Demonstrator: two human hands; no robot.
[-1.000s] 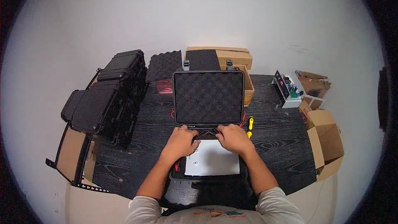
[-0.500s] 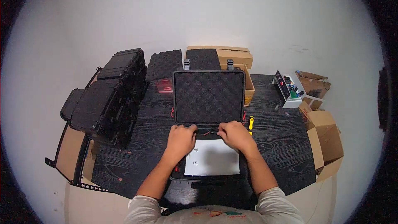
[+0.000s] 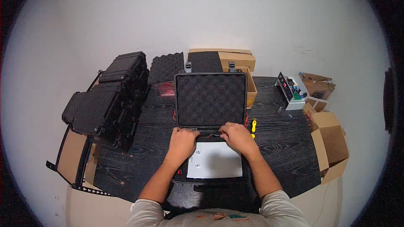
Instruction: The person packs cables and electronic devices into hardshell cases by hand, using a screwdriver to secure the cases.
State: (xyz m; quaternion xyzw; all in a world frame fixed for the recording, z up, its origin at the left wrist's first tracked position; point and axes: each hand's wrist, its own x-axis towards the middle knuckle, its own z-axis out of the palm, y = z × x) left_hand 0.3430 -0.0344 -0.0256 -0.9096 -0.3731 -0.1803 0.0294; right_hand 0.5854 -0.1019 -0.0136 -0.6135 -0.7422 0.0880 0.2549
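An open black case stands with its foam-lined lid upright. A white panel lies in its base. My left hand is at the back left corner of the panel, by the hinge, its fingers bent and closed. Level with it at the back right, my right hand has its fingers pressed together near thin wires between the two hands. What either hand grips is too small to make out.
Black cases are stacked at the left. Behind the lid are a foam sheet and cardboard boxes. A yellow-handled tool lies right of the case. Further right are a white electronics unit and an open carton.
The view has shifted very slightly. Both hands stay at the back edge of the panel, with only small finger movement.
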